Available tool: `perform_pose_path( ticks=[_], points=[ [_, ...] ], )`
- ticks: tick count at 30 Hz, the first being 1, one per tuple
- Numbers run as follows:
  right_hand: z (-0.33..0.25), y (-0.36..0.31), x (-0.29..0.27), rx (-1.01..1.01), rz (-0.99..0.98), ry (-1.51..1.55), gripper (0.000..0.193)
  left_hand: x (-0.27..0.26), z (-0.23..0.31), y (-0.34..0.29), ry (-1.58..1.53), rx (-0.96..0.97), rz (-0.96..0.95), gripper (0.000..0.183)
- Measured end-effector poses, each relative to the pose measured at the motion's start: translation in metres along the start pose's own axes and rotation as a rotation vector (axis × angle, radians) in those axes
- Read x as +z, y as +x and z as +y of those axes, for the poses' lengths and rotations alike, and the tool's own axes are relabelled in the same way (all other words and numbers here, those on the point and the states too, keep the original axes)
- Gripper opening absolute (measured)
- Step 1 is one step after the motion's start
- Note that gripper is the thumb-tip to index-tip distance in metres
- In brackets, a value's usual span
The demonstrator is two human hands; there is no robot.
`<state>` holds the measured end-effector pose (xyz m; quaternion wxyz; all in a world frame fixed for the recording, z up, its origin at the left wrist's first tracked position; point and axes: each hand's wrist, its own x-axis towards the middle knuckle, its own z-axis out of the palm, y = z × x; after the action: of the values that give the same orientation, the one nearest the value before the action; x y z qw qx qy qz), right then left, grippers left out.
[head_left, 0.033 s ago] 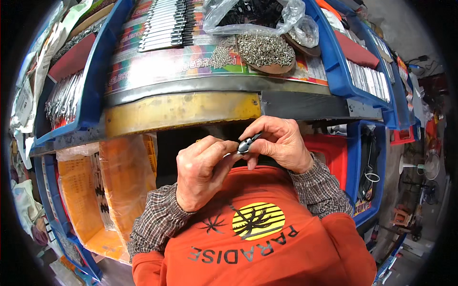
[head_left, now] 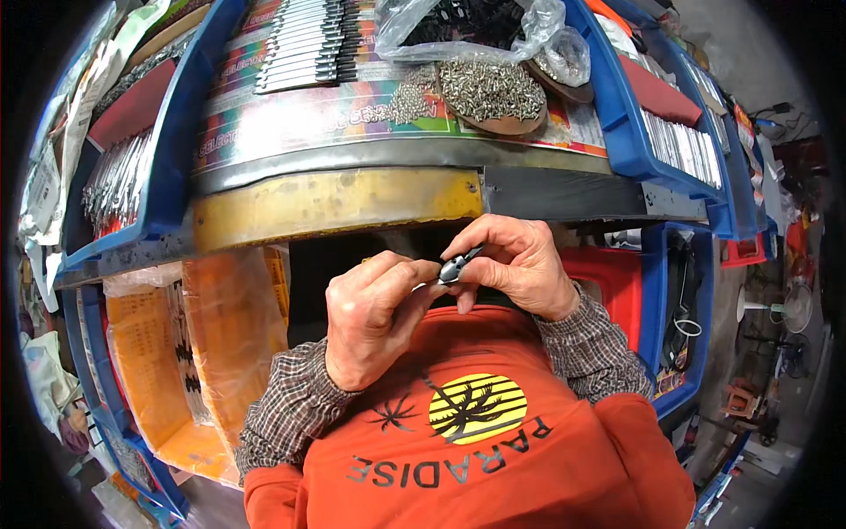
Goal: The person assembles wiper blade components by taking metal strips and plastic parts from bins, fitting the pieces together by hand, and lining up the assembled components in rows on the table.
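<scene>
Just in front of my chest, below the table edge, both hands meet around a small black-and-grey rounded piece point(head_left: 453, 269) with dark holes in its face. My right hand point(head_left: 520, 269) pinches it between thumb and fingers, a dark narrow part sticking up beside the fingertips. My left hand point(head_left: 366, 313) is closed, its thumb and forefinger pressed to the piece's left side. Whether those left fingertips also hold something tiny cannot be made out.
On the table lie a row of metal strips with black ends point(head_left: 304, 44), a heap of small silver metal pins point(head_left: 492, 93) and a plastic bag of black parts point(head_left: 388, 35). Blue bins point(head_left: 181, 132) flank it. Below are an orange crate point(head_left: 145, 353) and a red bin point(head_left: 617, 278). The table's yellow edge point(head_left: 344, 204) is near my hands.
</scene>
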<state>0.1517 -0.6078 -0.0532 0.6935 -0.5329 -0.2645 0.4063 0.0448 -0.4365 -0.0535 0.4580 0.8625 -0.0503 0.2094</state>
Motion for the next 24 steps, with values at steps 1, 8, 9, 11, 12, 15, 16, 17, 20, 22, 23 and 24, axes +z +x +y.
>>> perform_pose_path(
  ticks=[1, 8, 9, 11, 12, 15, 16, 17, 20, 22, 23, 24],
  points=[
    [0.002, -0.001, 0.0, 0.0, 0.005, 0.01, 0.017, 0.002, -0.001, -0.002, -0.001, 0.008, 0.009, 0.022],
    [0.005, -0.008, -0.002, -0.053, -0.024, -0.329, 0.018, 0.009, -0.006, -0.013, 0.0, 0.001, -0.002, 0.022],
    [0.007, -0.01, -0.001, -0.046, -0.02, -0.327, 0.018, 0.01, -0.006, -0.014, -0.005, -0.005, -0.005, 0.022],
    [0.012, -0.014, 0.0, -0.029, -0.025, -0.354, 0.018, 0.012, -0.005, -0.016, -0.008, -0.016, -0.008, 0.021],
    [0.014, -0.016, 0.001, -0.057, -0.019, -0.39, 0.017, 0.013, -0.005, -0.017, -0.012, -0.02, -0.011, 0.021],
    [0.027, -0.019, 0.005, -0.142, 0.051, -0.442, 0.015, 0.016, -0.009, -0.021, 0.009, -0.01, -0.012, 0.021],
    [0.027, -0.02, 0.004, -0.11, 0.034, -0.463, 0.017, 0.016, -0.01, -0.021, 0.004, -0.016, -0.027, 0.021],
    [0.028, -0.021, 0.004, -0.104, 0.034, -0.46, 0.017, 0.017, -0.011, -0.022, -0.001, -0.022, -0.041, 0.021],
    [0.031, -0.025, 0.003, -0.089, 0.031, -0.46, 0.017, 0.017, -0.012, -0.027, 0.012, -0.056, -0.092, 0.021],
    [0.032, -0.028, 0.003, -0.075, 0.001, -0.462, 0.016, 0.018, -0.012, -0.03, 0.006, -0.055, -0.093, 0.021],
    [0.033, -0.029, 0.003, -0.068, 0.001, -0.459, 0.016, 0.019, -0.013, -0.032, 0.004, -0.048, -0.092, 0.021],
    [0.034, -0.031, 0.004, -0.065, 0.009, -0.475, 0.016, 0.02, -0.013, -0.033, 0.001, -0.056, -0.095, 0.021]
  ],
)
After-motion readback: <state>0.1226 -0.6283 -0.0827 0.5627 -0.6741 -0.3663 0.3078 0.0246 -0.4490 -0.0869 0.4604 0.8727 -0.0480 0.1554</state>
